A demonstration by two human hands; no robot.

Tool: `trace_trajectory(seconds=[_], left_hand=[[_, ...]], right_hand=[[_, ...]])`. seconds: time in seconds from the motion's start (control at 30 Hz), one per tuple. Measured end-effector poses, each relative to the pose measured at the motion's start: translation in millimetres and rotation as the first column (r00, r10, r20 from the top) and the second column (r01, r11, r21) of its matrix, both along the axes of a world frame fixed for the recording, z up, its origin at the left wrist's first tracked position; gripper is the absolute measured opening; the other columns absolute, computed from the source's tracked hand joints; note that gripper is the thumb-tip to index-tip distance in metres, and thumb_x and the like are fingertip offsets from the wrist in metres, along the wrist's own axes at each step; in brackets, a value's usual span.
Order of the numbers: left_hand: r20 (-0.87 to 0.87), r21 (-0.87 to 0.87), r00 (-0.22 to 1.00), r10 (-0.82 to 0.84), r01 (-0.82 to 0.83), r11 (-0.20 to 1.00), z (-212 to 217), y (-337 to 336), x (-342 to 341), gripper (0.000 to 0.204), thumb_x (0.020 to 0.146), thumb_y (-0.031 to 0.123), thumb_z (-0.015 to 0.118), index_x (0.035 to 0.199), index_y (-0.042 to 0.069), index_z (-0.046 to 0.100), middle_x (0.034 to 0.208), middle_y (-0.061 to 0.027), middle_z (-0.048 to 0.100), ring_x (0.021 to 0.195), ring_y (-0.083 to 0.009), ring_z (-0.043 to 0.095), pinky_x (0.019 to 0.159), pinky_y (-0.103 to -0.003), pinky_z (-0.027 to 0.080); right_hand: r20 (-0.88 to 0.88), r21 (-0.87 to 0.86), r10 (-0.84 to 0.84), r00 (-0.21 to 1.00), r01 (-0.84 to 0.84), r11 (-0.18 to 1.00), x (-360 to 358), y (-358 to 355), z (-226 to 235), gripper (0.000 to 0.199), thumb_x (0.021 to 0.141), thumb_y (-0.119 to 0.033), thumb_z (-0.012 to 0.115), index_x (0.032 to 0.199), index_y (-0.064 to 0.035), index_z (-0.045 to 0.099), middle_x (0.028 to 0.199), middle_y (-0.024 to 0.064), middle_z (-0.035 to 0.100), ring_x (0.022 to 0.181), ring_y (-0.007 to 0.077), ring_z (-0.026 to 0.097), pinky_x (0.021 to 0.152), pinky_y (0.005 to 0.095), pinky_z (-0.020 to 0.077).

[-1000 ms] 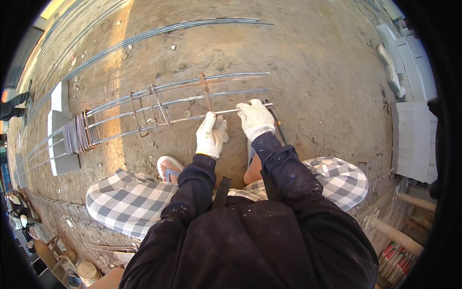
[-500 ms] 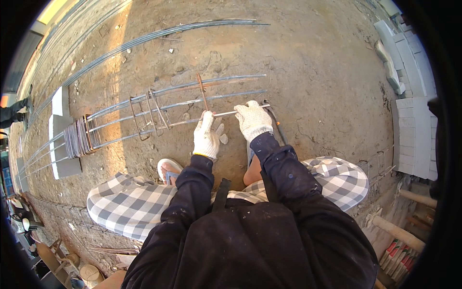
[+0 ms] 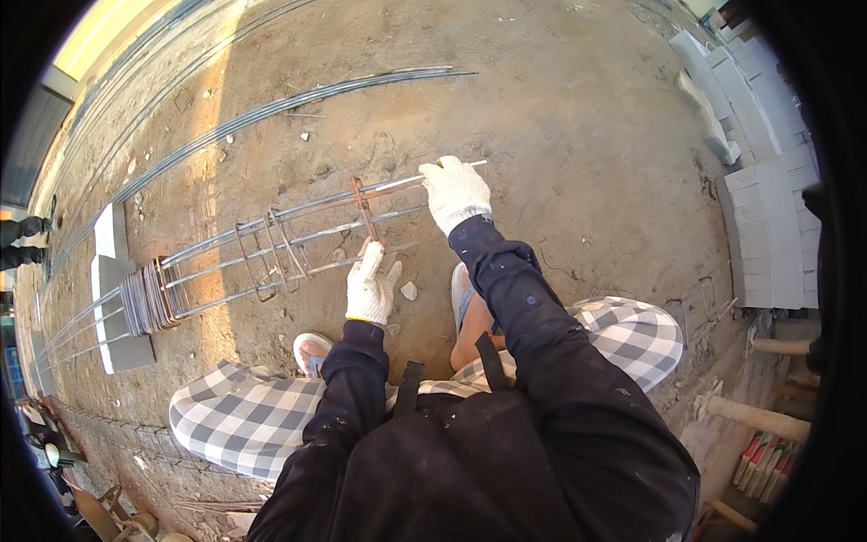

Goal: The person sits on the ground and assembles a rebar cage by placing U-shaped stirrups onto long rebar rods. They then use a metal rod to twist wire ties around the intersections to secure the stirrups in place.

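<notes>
My left hand (image 3: 369, 287), in a white knitted glove, is closed at the near end of a rusty wire stirrup (image 3: 363, 208), with the thumb apart. That stirrup stands across several long steel rebars (image 3: 307, 210). My right hand (image 3: 456, 194), gloved alike, has its fingers wrapped over the farthest rebar close to its right end, a short tip sticking out beyond. Left of my hands, a few loose stirrups (image 3: 271, 248) hang tilted around the bars. Farther left, a tight stack of stirrups (image 3: 149, 298) encircles them.
Pale blocks (image 3: 113, 244) lie under the rebars at the left. A bundle of rebars (image 3: 298, 98) stretches across the dirt farther off. Grey blocks (image 3: 768, 235) are piled at the right, wooden poles (image 3: 754, 415) below them. Another person's legs (image 3: 27, 237) show at the far left.
My right hand has moved from the nearest rebar's end to the farthest rebar. My left hand stays at the rusty stirrup's near end. The view has shifted slightly.
</notes>
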State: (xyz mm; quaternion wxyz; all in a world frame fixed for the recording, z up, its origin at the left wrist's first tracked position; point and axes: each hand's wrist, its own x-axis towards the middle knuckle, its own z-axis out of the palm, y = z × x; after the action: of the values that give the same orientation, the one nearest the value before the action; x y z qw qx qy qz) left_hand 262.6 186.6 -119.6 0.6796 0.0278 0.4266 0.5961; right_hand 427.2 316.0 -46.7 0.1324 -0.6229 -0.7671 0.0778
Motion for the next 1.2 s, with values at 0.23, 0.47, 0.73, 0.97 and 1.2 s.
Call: trace_trajectory(seconds=[0.23,0.47,0.73,0.97,1.2], left_hand=[[-0.003,-0.012,1.0,-0.008,0.008,1.0,-2,-1,0,0.037,0.09,0.03,0.072,0.121,0.015,0.06,0.124,0.0005,0.06,0.122,-0.0174,0.047,0.102,-0.051,0.034],[-0.001,-0.023,0.999,-0.039,0.039,0.999,-3,0,-3,0.03,0.09,0.03,0.072,0.114,0.015,0.062,0.122,-0.0013,0.06,0.123,-0.021,0.048,0.105,-0.051,0.033],[-0.031,0.046,0.999,-0.035,0.036,0.998,-7,1,-5,0.035,0.09,0.03,0.071,0.119,0.014,0.06,0.123,-0.0046,0.059,0.119,-0.0247,0.05,0.101,-0.051,0.036],[-0.018,-0.049,0.998,-0.064,0.063,0.997,0,4,-4,0.038,0.092,0.036,0.069,0.121,0.013,0.059,0.122,-0.0057,0.059,0.117,-0.0285,0.051,0.099,-0.049,0.038],[-0.707,-0.261,0.707,0.0,-0.261,0.929,39,-16,9,0.036,0.091,0.034,0.069,0.109,0.002,0.065,0.103,-0.0092,0.066,0.095,-0.0224,0.061,0.085,-0.035,0.047]], right_hand=[[0.081,-0.055,0.051,0.995,-0.047,0.997,-8,10,-13,0.022,0.09,-0.024,0.059,0.109,-0.0184,0.067,0.103,0.0084,0.064,0.093,0.0318,0.063,0.082,0.0456,0.0517],[0.053,-0.141,0.135,0.989,-0.126,0.982,0,21,-13,0.021,0.09,-0.025,0.058,0.107,-0.0186,0.068,0.1,0.0087,0.067,0.094,0.0312,0.065,0.082,0.045,0.0517],[0.107,-0.07,0.209,0.972,-0.202,0.977,49,76,44,0.025,0.095,-0.032,0.055,0.106,-0.0137,0.068,0.096,0.0122,0.07,0.091,0.0337,0.066,0.081,0.0434,0.052],[0.009,-0.425,0.232,0.973,-0.206,0.881,119,87,59,0.03,0.092,-0.036,0.059,0.105,-0.0109,0.068,0.092,0.0095,0.071,0.091,0.0301,0.067,0.083,0.0412,0.0507],[-0.528,-0.592,-0.278,0.802,-0.113,0.798,119,92,-33,0.026,0.092,-0.029,0.06,0.101,-0.006,0.068,0.081,0.0088,0.071,0.062,0.0179,0.065,0.059,0.0328,0.0522]])
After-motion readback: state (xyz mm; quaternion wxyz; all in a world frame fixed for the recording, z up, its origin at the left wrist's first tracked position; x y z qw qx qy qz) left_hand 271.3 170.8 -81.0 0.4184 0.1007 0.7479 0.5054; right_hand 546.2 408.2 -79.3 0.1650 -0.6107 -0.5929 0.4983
